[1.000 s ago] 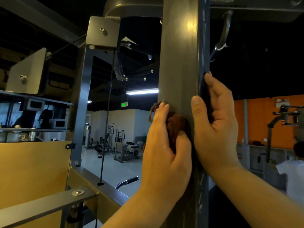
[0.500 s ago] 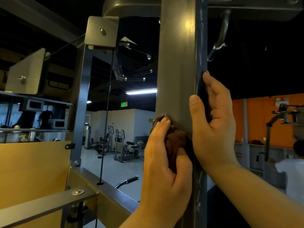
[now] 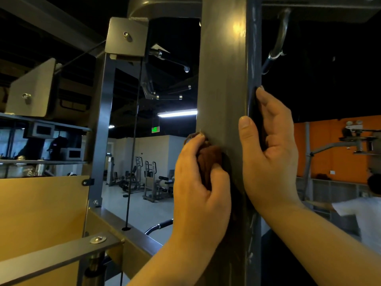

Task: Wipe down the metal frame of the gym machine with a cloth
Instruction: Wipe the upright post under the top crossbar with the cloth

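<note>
A grey upright post of the gym machine frame fills the middle of the view. My left hand grips a bunched brown cloth and presses it against the post's front face, near its left edge. My right hand holds the post's right edge, with the thumb on the front face and the fingers wrapped round the side. Part of the cloth is hidden under my left hand's fingers.
To the left are a thin vertical cable, bolted steel plates, a yellow panel and a slanted frame beam. A curved handle hangs at upper right. A person in a white shirt stands at far right before an orange wall.
My left hand slid the cloth down the post, then back up a little. My right hand has stayed on the post's edge.
</note>
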`<state>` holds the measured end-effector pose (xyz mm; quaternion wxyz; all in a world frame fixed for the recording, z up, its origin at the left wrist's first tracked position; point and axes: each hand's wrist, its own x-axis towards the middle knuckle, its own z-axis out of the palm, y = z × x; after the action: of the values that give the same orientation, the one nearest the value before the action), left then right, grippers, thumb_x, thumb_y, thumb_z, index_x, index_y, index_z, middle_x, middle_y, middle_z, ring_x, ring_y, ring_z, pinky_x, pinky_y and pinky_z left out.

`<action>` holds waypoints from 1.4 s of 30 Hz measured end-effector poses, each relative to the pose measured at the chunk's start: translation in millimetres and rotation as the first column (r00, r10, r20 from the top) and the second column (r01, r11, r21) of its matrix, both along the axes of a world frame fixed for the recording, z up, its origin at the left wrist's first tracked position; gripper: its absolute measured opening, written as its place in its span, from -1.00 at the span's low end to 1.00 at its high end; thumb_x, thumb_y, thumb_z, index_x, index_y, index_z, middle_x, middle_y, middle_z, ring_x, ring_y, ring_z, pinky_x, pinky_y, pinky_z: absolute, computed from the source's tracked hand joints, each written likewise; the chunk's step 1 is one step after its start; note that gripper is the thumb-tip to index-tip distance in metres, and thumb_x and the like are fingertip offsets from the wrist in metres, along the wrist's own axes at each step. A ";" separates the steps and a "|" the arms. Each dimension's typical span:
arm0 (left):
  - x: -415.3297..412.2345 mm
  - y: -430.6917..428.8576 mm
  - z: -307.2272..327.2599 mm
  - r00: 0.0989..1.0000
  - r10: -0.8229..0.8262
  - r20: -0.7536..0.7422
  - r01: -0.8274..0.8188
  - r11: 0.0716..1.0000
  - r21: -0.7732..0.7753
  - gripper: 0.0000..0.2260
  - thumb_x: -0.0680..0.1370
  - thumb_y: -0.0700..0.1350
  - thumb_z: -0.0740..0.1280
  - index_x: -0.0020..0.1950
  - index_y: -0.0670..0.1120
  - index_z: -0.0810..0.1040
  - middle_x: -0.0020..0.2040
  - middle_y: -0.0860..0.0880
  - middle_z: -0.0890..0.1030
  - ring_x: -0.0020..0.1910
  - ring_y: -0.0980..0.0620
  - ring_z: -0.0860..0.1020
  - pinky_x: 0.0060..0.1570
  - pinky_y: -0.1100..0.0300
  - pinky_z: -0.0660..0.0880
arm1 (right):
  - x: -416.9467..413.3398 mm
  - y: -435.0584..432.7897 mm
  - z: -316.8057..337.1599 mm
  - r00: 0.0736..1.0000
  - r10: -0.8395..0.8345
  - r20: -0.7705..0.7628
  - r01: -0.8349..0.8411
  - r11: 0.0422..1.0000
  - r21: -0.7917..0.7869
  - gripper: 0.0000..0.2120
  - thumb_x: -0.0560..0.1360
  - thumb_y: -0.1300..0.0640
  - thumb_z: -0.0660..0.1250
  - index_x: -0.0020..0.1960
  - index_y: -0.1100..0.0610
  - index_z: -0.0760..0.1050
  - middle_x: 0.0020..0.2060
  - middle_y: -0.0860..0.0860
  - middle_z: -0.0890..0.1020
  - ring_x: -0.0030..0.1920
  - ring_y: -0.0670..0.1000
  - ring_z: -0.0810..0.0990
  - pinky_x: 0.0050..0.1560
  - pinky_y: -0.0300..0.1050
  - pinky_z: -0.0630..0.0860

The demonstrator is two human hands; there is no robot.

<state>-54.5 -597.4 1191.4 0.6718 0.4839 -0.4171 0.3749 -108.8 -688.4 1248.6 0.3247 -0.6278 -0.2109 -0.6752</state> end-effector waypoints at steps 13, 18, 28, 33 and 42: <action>-0.3 2.5 0.3 0.991 -0.126 -0.036 0.129 0.988 0.082 -0.41 0.59 -0.02 0.23 0.63 0.16 0.23 0.54 0.25 0.36 0.52 0.22 0.34 0.50 0.01 0.40 | -4.2 2.1 0.0 0.999 0.012 -0.042 -0.012 1.000 0.003 -0.56 0.70 0.18 0.22 0.56 0.09 0.24 0.56 0.00 0.34 0.56 -0.10 0.28 0.49 -0.06 0.36; -12.9 1.5 -34.6 0.984 -0.169 0.056 0.155 0.969 0.191 -0.39 0.64 -0.08 0.23 0.68 0.11 0.12 0.62 0.23 0.25 0.60 0.18 0.24 0.53 0.07 0.34 | -5.4 4.2 -16.7 0.997 0.004 -0.071 -0.006 1.000 -0.020 -0.57 0.71 0.17 0.18 0.54 -0.02 0.22 0.61 -0.02 0.25 0.60 -0.12 0.18 0.53 -0.13 0.27; -6.9 0.6 -18.9 0.995 -0.097 0.003 0.096 0.988 0.122 -0.42 0.64 -0.03 0.22 0.66 0.11 0.16 0.61 0.21 0.28 0.58 0.27 0.23 0.57 0.05 0.29 | -6.4 -1.0 -46.5 0.990 -0.024 -0.136 0.016 0.998 -0.063 -0.50 0.71 0.13 0.10 0.61 0.03 0.10 0.64 -0.06 0.13 0.62 -0.16 0.05 0.58 -0.05 0.18; -11.0 -4.4 -82.4 0.987 -0.147 0.067 0.136 0.980 0.146 -0.37 0.60 -0.06 0.21 0.68 0.07 0.14 0.65 0.12 0.25 0.63 -0.02 0.24 0.51 -0.15 0.37 | -5.5 -2.9 -55.4 0.987 -0.059 -0.146 0.045 0.994 -0.099 -0.50 0.72 0.15 0.08 0.62 0.06 0.06 0.65 -0.06 0.08 0.63 -0.14 0.01 0.61 -0.05 0.12; -4.4 -0.7 -52.7 0.981 -0.170 -0.093 0.178 0.981 0.080 -0.37 0.60 0.08 0.20 0.67 0.14 0.13 0.59 0.07 0.35 0.56 0.02 0.36 0.47 -0.12 0.41 | -4.9 -2.9 -60.2 0.986 -0.083 -0.145 0.066 0.991 -0.121 -0.50 0.72 0.19 0.08 0.63 0.14 0.05 0.65 0.01 0.07 0.64 -0.09 0.00 0.61 -0.02 0.10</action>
<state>-59.0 -598.2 1138.7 0.6974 0.4902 -0.4447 0.2749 -113.7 -691.3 1188.4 0.2774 -0.7019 -0.2010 -0.6245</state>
